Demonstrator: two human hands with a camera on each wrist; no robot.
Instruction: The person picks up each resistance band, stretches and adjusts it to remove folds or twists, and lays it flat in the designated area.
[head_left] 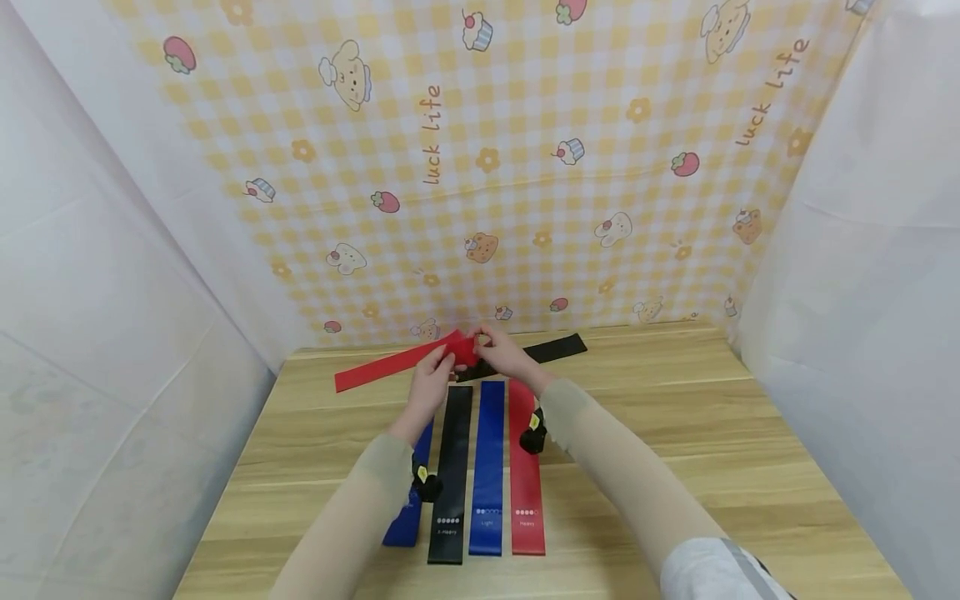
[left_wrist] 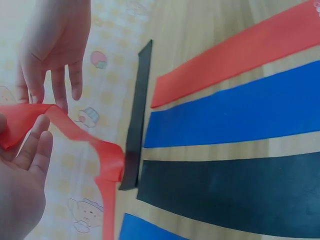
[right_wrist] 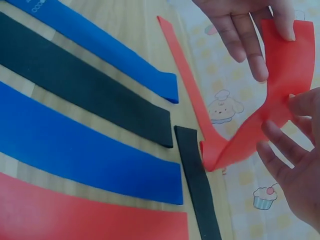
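Near the back edge, both hands pinch a raised section of a long red band. Thumb and fingers of the left hand grip it at its raised end. My right hand pinches it close beside the left. The rest of that band slopes down and lies out to the left. A black band lies crosswise behind the row, partly hidden by the right hand in the head view.
Side by side towards the front lie a blue band, a black band, another blue band and a red band. A checked, printed cloth hangs behind the wooden table, with white sheets at both sides.
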